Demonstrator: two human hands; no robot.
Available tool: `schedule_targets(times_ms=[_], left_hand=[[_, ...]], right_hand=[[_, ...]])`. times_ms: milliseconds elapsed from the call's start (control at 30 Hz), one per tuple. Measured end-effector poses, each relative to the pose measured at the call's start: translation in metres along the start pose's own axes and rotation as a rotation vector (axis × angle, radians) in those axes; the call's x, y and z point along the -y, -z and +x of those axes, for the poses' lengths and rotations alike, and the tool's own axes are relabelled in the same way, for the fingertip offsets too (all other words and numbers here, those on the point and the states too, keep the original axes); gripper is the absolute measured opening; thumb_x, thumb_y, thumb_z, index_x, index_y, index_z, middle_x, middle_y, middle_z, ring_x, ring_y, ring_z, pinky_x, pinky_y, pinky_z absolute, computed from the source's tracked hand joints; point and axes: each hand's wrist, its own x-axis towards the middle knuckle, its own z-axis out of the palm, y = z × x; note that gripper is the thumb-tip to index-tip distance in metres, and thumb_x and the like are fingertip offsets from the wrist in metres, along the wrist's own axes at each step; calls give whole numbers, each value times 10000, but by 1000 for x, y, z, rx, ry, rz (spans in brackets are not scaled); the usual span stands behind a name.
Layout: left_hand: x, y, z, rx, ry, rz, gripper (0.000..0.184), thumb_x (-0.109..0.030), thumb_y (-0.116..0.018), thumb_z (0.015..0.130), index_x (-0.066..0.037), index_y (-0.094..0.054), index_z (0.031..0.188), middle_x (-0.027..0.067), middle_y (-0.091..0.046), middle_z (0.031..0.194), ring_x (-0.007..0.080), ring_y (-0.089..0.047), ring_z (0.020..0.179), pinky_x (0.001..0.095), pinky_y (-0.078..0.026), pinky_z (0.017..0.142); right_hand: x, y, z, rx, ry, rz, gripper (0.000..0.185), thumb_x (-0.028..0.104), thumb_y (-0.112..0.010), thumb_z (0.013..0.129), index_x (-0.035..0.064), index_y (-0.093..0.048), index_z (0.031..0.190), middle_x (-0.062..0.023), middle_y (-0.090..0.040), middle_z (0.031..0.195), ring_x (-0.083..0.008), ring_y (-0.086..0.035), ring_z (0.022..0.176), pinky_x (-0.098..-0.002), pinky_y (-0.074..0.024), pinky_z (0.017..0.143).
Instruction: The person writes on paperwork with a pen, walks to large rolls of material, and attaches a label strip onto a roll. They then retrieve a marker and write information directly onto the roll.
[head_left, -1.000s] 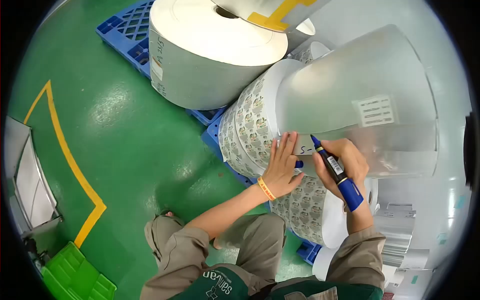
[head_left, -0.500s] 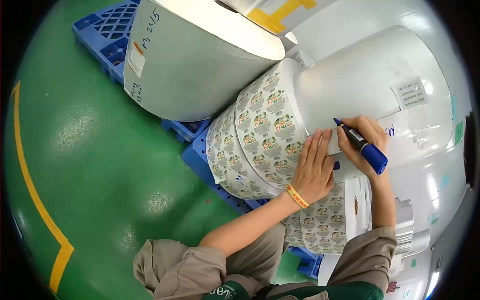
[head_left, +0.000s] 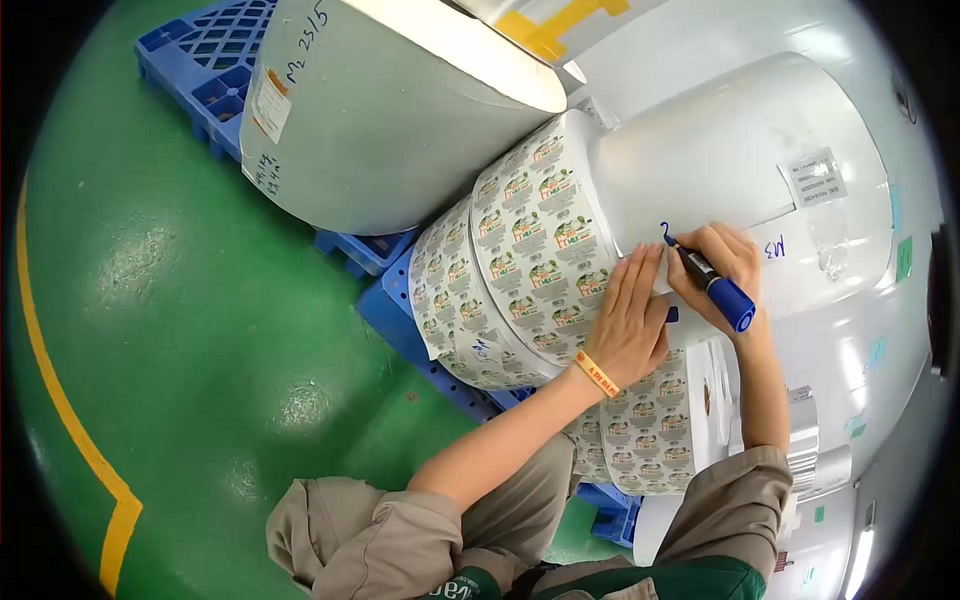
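Observation:
My right hand (head_left: 718, 275) grips a blue and black marker (head_left: 710, 284), its tip against the silvery white surface of a large roll (head_left: 720, 150). A short curved blue stroke shows at the tip, and "M3" is written farther right. My left hand (head_left: 632, 318) presses on the roll beside its printed neighbour, fingers extended. A small blue cap (head_left: 672, 314) sticks out by its thumb and index finger; how it is held is partly hidden. The printed label roll (head_left: 540, 240) lies just left of my left hand.
A big grey-white roll (head_left: 370, 130) marked "M2 25/5" stands at the upper left on a blue pallet (head_left: 215, 50). More printed rolls (head_left: 650, 430) sit below my hands. A yellow line (head_left: 70, 420) crosses the green floor (head_left: 220, 300). Silvery rolls lie at the right.
The view has shifted rightward and closer to the rolls since the first frame. A new curved blue stroke has appeared at the marker tip, and the right hand has shifted slightly.

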Motion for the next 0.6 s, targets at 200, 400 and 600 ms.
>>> schedule_targets(times_ms=[200, 400, 600], left_hand=[[1, 0, -1, 10, 1, 1, 214, -105, -600, 734, 11, -510, 890, 329, -245, 1460, 458, -209, 1390, 540, -170, 1140], [-1, 3, 0, 56, 22, 11, 228, -116, -608, 738, 10, -510, 901, 325, -234, 1465, 458, -198, 1393, 536, -158, 1144], [0, 2, -1, 30, 7, -2, 229, -124, -613, 743, 4, -506, 901, 324, -235, 1467, 459, -193, 1395, 536, -154, 1144]], right_hand=[[-1, 0, -2, -60, -46, 18, 145, 13, -711, 685, 28, -574, 727, -87, -578, 638, -234, -563, 538, -317, -456, 501], [2, -3, 0, -100, -34, -12, 118, -29, -694, 726, 15, -597, 777, -95, -584, 681, -221, -578, 569, -299, -459, 528], [1, -6, 0, -128, -38, -28, 152, -5, -711, 699, 26, -571, 751, -87, -591, 684, -244, -576, 572, -323, -466, 527]])
